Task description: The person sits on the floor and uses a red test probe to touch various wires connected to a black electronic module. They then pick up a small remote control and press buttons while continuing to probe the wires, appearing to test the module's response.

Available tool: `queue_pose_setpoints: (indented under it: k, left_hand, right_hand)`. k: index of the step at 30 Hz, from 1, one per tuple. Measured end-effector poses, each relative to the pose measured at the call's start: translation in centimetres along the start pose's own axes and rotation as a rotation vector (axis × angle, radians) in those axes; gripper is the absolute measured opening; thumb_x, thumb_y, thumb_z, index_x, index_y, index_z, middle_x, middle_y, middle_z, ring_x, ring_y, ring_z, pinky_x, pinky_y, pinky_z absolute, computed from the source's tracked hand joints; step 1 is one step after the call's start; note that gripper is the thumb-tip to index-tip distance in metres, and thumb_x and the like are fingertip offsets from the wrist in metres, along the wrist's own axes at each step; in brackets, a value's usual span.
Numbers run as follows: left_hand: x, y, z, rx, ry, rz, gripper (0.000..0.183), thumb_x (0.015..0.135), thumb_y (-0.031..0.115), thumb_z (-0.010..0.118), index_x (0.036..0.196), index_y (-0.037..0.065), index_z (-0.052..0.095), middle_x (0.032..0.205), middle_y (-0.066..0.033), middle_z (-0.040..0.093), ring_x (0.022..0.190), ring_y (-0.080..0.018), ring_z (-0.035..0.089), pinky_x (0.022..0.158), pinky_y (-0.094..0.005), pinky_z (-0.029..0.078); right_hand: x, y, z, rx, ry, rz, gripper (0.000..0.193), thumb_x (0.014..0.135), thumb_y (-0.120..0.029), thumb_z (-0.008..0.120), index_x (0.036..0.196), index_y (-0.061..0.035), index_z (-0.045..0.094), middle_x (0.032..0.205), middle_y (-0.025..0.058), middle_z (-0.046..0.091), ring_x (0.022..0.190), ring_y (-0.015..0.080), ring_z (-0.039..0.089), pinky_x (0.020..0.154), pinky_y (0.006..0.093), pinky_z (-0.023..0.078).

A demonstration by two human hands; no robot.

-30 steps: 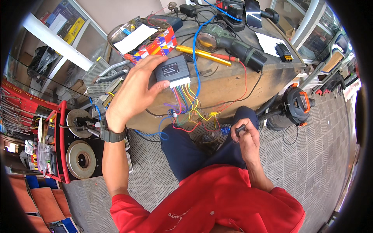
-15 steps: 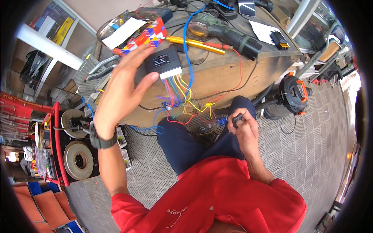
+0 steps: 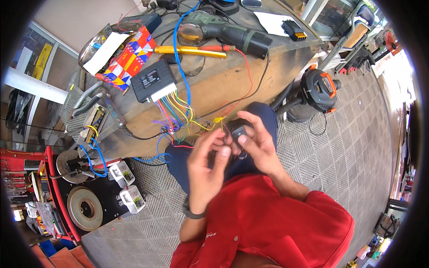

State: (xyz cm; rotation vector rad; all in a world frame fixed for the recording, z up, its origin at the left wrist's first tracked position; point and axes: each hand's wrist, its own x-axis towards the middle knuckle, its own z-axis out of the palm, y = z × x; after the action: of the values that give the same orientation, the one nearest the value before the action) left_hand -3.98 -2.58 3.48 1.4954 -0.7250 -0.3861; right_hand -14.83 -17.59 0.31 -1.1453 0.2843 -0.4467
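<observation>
At left, one black module point(image 3: 152, 81) lies near the front edge of the worktop point(image 3: 225, 85), its single bundle of coloured wires point(image 3: 171, 110) drooping past that edge; a knee or sleeve snagging them might drag it off; further right, the left hand point(image 3: 205, 166) is half curled and blurred, and I cannot tell whether it holds anything; one small dark fob point(image 3: 239, 132) sits in the partly open right hand point(image 3: 260, 149); a loose thumb could drop it; two hands in all.
</observation>
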Motion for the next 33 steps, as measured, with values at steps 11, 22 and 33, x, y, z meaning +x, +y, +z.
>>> queue_pose_setpoints:
  k: [11, 22, 33]
  left_hand:
    - [-4.3, -3.5, -1.0, -0.51, 0.302, -0.095, 0.034, 0.12, 0.028, 0.054, 0.136, -0.002, 0.062, 0.105, -0.0159, 0.075, 0.083, -0.018, 0.068, 0.074, -0.0332, 0.057]
    - [-7.5, -2.2, -4.4, -0.306, 0.581, -0.032, 0.024, 0.12, 0.027, 0.054, 0.122, 0.003, 0.058, 0.079, -0.0023, 0.057, 0.06, -0.005, 0.044, 0.052, -0.0229, 0.033]
    - [-7.0, -0.6, -3.7, -0.218, 0.547, -0.062, 0.029, 0.119, 0.028, 0.054, 0.125, 0.0, 0.057, 0.078, -0.0041, 0.055, 0.057, -0.0057, 0.04, 0.049, -0.0239, 0.033]
  right_hand:
    - [2.6, -5.2, 1.9, -0.762, -0.284, -0.358, 0.036, 0.103, -0.017, 0.083, 0.135, -0.0029, 0.072, 0.09, 0.0091, 0.08, 0.075, 0.0194, 0.078, 0.068, 0.034, 0.061]
    - [14.8, -15.8, 2.0, -1.683, 0.039, -1.091, 0.032, 0.093, -0.022, 0.086, 0.122, -0.0097, 0.083, 0.146, 0.0097, 0.065, 0.137, 0.0371, 0.054, 0.115, 0.0491, 0.048]
    - [11.3, -14.2, -0.1, -1.528, 0.16, -0.993, 0.03, 0.091, -0.022, 0.091, 0.119, -0.012, 0.086, 0.141, 0.0081, 0.071, 0.135, 0.0318, 0.059, 0.114, 0.0464, 0.048]
